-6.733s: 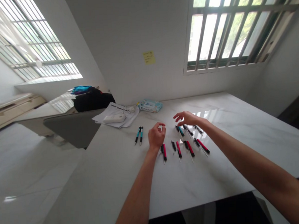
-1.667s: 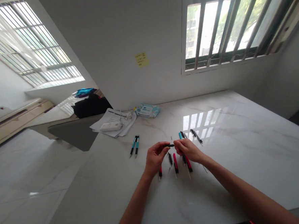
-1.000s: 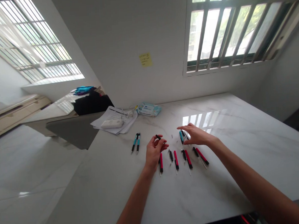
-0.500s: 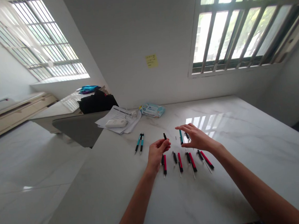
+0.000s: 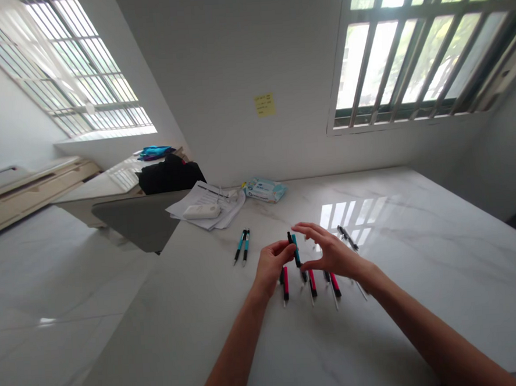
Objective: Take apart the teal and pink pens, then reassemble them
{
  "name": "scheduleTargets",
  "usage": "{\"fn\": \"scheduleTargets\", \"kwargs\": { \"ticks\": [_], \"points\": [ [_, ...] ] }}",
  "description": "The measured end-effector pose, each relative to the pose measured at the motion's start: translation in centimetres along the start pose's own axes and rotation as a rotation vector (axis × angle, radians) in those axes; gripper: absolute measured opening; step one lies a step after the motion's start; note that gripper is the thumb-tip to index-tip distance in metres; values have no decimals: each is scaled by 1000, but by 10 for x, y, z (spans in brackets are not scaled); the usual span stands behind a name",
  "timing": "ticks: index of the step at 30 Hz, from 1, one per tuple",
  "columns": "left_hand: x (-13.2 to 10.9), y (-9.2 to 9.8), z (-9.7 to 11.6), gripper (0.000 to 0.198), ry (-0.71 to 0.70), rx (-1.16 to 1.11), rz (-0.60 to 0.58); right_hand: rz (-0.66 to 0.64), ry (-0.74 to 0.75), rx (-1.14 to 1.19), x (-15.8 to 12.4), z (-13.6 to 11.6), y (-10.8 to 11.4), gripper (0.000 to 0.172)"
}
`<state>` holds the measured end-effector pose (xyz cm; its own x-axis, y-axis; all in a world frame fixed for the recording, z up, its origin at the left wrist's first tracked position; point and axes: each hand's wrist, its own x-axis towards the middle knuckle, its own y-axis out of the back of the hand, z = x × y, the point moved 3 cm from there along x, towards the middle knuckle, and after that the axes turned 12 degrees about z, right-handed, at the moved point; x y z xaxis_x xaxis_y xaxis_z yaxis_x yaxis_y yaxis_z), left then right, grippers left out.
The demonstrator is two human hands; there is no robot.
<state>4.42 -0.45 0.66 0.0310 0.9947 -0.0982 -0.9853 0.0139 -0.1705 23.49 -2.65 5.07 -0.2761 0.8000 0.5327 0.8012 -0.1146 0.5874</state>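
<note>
My left hand (image 5: 276, 264) pinches a small black pen part (image 5: 289, 237) upright between thumb and fingers. Right beside that part stands a teal pen barrel (image 5: 295, 251) with a dark lower end. My right hand (image 5: 327, 251) spans this barrel lengthwise, fingertips near its top and thumb near its bottom. Below the hands lie sets of pen parts: a red barrel (image 5: 286, 282), another red barrel (image 5: 313, 284) and a third red barrel (image 5: 334, 284), with black pieces and thin white refills. My right wrist hides part of the rightmost set.
Two teal-and-black pens (image 5: 242, 247) lie left of my hands. Farther back are papers (image 5: 218, 220) under a white device (image 5: 201, 211), and a blue wipes packet (image 5: 264, 189). A dark pen part (image 5: 347, 237) lies beyond my right hand. A yellow note (image 5: 265, 105) is on the wall.
My right hand has moved left with the teal barrel, bringing it against the black part in my left hand. My left hand has stayed nearly in place.
</note>
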Motion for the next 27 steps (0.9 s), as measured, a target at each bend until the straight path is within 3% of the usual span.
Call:
{"fn": "scheduleTargets", "kwargs": {
  "ticks": [2,5,8,11,19,23,27],
  "points": [
    [1,1,0,43,-11,14,19,18,-110,-74,-1,22,4,73],
    [1,3,-2,41,-5,11,45,-68,-181,-262,-2,53,3,32],
    [0,2,-2,40,-7,12,35,-124,-201,-329,-1,71,-4,19],
    [-2,1,-2,40,-29,46,18,-101,-206,-308,-1,73,-10,11],
    [-8,-4,4,35,-45,124,-36,243,-395,234,-8,55,0,24],
    [-9,-7,5,32,-43,196,-85,332,-333,143,-11,42,11,23],
    [-8,-9,4,29,-65,254,-115,319,-291,129,-12,35,13,28]
  ]
}}
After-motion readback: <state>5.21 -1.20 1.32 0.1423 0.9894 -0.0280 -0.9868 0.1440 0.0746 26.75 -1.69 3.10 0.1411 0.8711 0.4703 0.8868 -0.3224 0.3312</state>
